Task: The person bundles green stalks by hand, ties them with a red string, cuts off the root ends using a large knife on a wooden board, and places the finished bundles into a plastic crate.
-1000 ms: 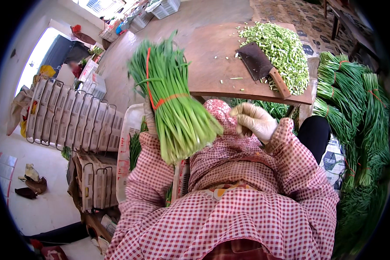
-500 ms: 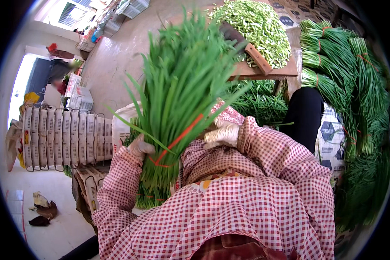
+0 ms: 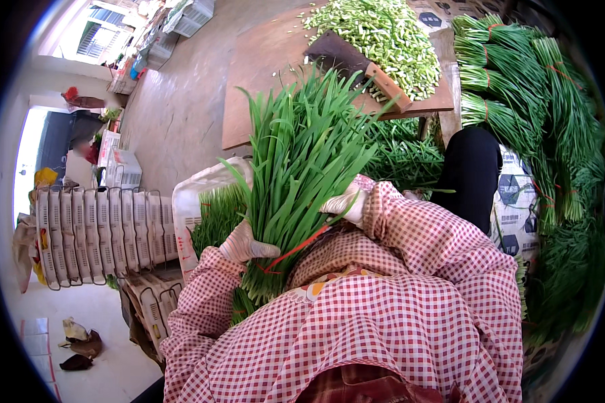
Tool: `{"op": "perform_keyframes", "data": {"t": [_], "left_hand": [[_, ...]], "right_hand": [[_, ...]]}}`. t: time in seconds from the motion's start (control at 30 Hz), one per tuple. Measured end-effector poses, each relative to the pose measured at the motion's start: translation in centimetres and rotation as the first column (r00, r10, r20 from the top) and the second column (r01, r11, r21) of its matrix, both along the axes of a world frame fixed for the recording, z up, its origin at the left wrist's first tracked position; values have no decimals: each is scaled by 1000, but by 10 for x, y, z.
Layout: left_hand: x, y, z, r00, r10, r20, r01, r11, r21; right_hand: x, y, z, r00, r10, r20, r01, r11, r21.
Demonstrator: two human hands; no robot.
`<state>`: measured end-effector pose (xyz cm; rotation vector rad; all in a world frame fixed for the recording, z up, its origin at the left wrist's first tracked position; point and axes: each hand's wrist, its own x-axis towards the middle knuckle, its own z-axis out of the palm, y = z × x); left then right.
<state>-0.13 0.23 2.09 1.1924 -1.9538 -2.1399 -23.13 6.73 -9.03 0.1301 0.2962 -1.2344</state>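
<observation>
A bundle of garlic chives (image 3: 309, 148), bound near its base with a red band (image 3: 275, 265), stands tilted in front of me, leaf tips pointing away. My left hand (image 3: 252, 246), in a pale glove, is closed round its lower left side just above the band. On the other side, my right hand (image 3: 346, 203), gloved too, reaches against the leaves; its fingertips are partly hidden there. The band's loose red tail runs up toward that hand. Beside my left forearm, a white crate (image 3: 184, 195) contains more upright chives (image 3: 218, 218).
Beyond the bundle is a wooden board (image 3: 249, 87) with a cleaver (image 3: 346, 59) and a heap of chopped pale-green stalks (image 3: 390, 37). Banded chives (image 3: 511, 74) are piled at the right, past my knee (image 3: 474, 158). Stacked crates (image 3: 101, 228) stand at the left.
The bundle has come lower and turned slightly, its leaves uncovering the board and cleaver. My left hand has moved right and down with it. The right hand now meets the leaves.
</observation>
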Motion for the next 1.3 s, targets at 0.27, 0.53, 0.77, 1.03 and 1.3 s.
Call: {"op": "perform_keyframes", "data": {"t": [0.27,0.53,0.77,1.03,1.3], "left_hand": [[6,16,-29,984,120,-129,-119,993,13],[23,8,-45,974,205,-100,-199,977,71],[18,11,-41,971,238,-35,-236,971,45],[3,27,-27,948,306,-81,-298,949,97],[5,32,-26,948,300,-105,-299,954,29]], "right_hand": [[-123,73,79,171,234,-957,-318,933,171],[-114,37,105,-227,-594,-772,-263,801,-538],[-104,5,99,-422,-554,-717,-510,799,-317],[-109,11,61,170,-375,-911,76,927,-367],[-166,56,77,366,-354,-861,166,935,-314]]}}
